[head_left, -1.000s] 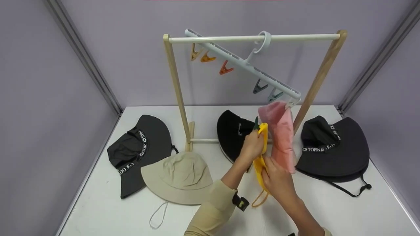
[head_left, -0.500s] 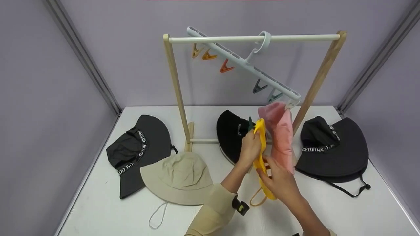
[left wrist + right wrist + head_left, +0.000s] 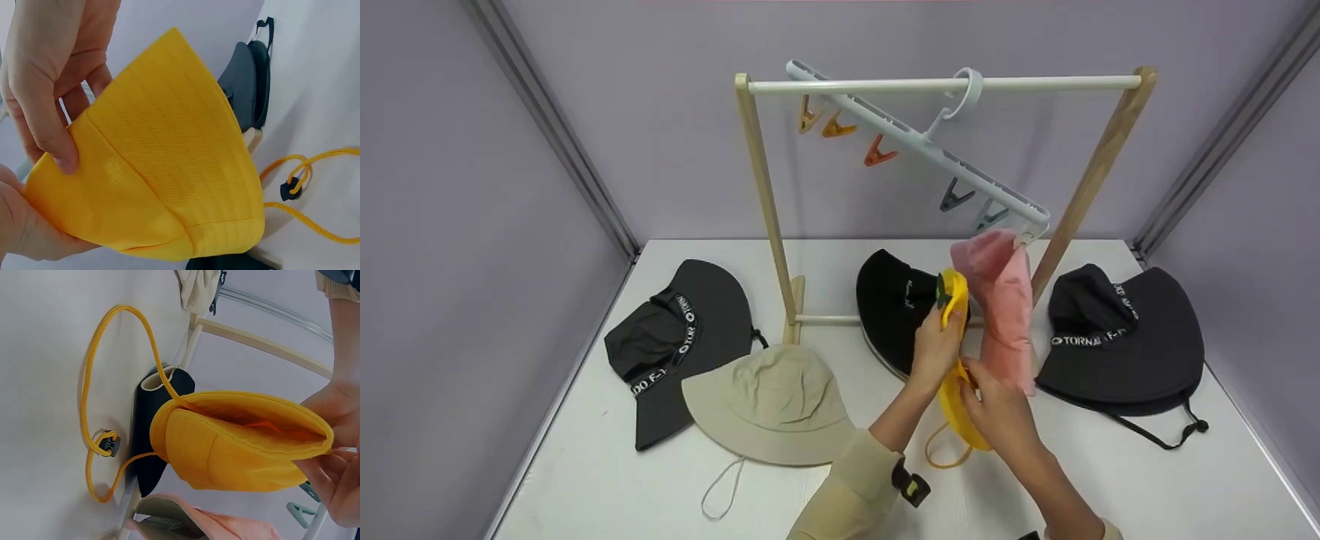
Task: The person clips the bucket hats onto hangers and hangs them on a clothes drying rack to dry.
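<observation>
Both hands hold a yellow bucket hat upright on edge in front of the rack, its green leaf trim near the top. My left hand grips the upper part. The right hand pinches the nearer edge, and its thumb lies against the fabric in the left wrist view. The right wrist view looks into the hat's opening, with a looped yellow cord and black toggle dangling. Just right of it, a pink hat hangs from the end clip of a white hanger.
The hanger hooks over the rack's white bar, carrying several coloured clips such as an orange clip. On the table lie a black hat and beige hat at left, a black hat behind, and another black hat at right.
The yellow hat has turned in the hands, showing more of its lower part and its leaf trim. My right hand has shifted its grip along the edge; the hanger has barely moved.
</observation>
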The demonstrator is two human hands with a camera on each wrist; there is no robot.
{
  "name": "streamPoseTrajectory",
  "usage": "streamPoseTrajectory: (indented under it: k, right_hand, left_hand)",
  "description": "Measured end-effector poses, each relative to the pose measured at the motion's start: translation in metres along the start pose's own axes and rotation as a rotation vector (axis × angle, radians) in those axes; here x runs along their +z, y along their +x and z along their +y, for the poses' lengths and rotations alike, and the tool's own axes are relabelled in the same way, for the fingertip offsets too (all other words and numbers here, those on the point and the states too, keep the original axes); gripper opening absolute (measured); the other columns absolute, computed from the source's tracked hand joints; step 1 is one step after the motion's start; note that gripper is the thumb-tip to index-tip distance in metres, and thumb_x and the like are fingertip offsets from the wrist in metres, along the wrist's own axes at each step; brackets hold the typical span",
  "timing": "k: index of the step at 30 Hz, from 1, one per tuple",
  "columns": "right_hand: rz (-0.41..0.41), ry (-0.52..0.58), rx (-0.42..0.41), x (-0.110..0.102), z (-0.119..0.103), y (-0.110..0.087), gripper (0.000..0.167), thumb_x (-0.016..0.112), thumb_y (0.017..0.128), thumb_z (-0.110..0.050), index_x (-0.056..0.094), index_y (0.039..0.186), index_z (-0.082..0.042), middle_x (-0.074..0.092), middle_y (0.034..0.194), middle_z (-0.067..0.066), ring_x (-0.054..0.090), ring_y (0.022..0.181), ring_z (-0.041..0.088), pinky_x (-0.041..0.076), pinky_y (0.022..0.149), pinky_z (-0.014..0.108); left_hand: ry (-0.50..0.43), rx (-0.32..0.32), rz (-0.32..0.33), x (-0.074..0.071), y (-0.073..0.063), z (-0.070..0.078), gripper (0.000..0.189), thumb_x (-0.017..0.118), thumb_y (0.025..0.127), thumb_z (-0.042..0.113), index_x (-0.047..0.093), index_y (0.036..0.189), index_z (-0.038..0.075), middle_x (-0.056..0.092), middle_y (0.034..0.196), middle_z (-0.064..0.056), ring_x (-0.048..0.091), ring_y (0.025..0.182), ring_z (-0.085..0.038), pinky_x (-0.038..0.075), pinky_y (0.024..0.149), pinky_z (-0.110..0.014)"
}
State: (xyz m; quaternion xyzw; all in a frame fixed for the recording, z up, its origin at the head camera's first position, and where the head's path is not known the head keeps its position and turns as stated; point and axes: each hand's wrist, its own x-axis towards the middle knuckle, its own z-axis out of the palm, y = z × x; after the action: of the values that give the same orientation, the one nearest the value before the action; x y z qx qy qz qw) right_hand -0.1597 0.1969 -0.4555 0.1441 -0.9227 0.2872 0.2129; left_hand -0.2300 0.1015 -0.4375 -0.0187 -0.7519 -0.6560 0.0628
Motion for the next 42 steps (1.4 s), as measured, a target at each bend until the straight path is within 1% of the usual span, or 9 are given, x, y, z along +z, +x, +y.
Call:
streamPoseTrajectory:
  k: [3,8,12,16,19,23,31,38,42]
  right_hand:
    - [-0.035,0.047,0.067,-0.001,0.002,0.003,0.024,0.064,0.081,0.002,0.061,0.105,0.001,0.065,0.085,0.013,0.062,0.074,0.026,0.051,0.067,0.042]
    - [-0.101,0.184,0.190,-0.005,0.005,0.010,0.025,0.058,0.085,0.003,0.059,0.110,0.001,0.064,0.093,0.015,0.061,0.079,0.028,0.050,0.070,0.042]
    - [-0.223,0.383,0.284,-0.009,0.007,0.015,0.034,0.050,0.085,0.007,0.055,0.118,0.003,0.061,0.101,0.017,0.058,0.080,0.025,0.051,0.066,0.036]
    - [-0.404,0.663,0.345,-0.013,0.009,0.018,0.046,0.045,0.088,0.006,0.036,0.133,0.007,0.051,0.118,0.025,0.055,0.096,0.030,0.051,0.072,0.036]
    - [-0.505,0.816,0.338,-0.015,0.013,0.018,0.056,0.049,0.088,0.003,0.025,0.138,0.006,0.042,0.128,0.030,0.048,0.110,0.035,0.048,0.080,0.037]
    - [-0.558,0.913,0.311,-0.016,0.016,0.018,0.055,0.048,0.090,0.001,0.023,0.139,0.005,0.033,0.136,0.031,0.039,0.121,0.038,0.045,0.086,0.040]
    - [-0.498,0.966,0.296,-0.022,0.022,0.026,0.046,0.042,0.093,0.002,0.026,0.135,0.008,0.035,0.134,0.030,0.042,0.119,0.037,0.044,0.087,0.043]
    - [-0.302,0.913,0.303,-0.044,0.025,0.037,0.041,0.045,0.094,0.002,0.032,0.132,0.009,0.041,0.131,0.029,0.054,0.107,0.019,0.047,0.083,0.035]
    - [-0.246,0.882,0.294,-0.055,0.026,0.048,0.040,0.043,0.093,0.004,0.032,0.131,0.010,0.041,0.129,0.029,0.054,0.105,0.017,0.048,0.081,0.033]
  left_hand:
    - [-0.019,0.007,-0.037,-0.002,-0.009,-0.004,0.044,0.053,0.093,0.025,0.044,0.132,0.004,0.058,0.105,-0.009,0.055,0.086,-0.019,0.047,0.077,-0.034]
    - [-0.025,-0.028,-0.107,-0.005,-0.034,-0.013,0.070,0.059,0.089,0.028,0.022,0.142,0.001,0.039,0.131,-0.016,0.047,0.106,-0.023,0.041,0.090,-0.041]
    - [-0.047,-0.089,-0.146,-0.005,-0.047,-0.020,0.077,0.062,0.084,0.027,0.020,0.142,-0.001,0.034,0.132,-0.017,0.045,0.106,-0.024,0.044,0.086,-0.041]
    - [-0.089,-0.099,-0.133,-0.003,-0.048,-0.024,0.070,0.059,0.084,0.022,0.023,0.140,0.001,0.038,0.131,-0.017,0.046,0.107,-0.025,0.043,0.087,-0.043]
    - [-0.107,-0.092,-0.113,-0.005,-0.047,-0.026,0.064,0.056,0.085,0.011,0.025,0.139,0.001,0.040,0.131,-0.017,0.047,0.108,-0.025,0.042,0.087,-0.043]
    - [-0.077,-0.071,-0.093,-0.008,-0.048,-0.030,0.059,0.052,0.087,-0.001,0.024,0.139,0.000,0.041,0.131,-0.019,0.049,0.106,-0.026,0.042,0.085,-0.042]
    - [0.081,0.023,-0.057,-0.012,-0.050,-0.035,0.045,0.046,0.092,-0.004,0.035,0.136,0.002,0.052,0.121,-0.019,0.054,0.101,-0.026,0.046,0.081,-0.042]
    - [0.121,0.052,-0.048,-0.018,-0.048,-0.033,0.048,0.045,0.089,-0.009,0.034,0.135,0.000,0.055,0.117,-0.020,0.054,0.104,-0.027,0.044,0.085,-0.043]
    - [0.134,0.065,-0.040,-0.020,-0.047,-0.031,0.053,0.044,0.086,-0.013,0.032,0.136,0.000,0.054,0.118,-0.021,0.053,0.105,-0.027,0.043,0.086,-0.042]
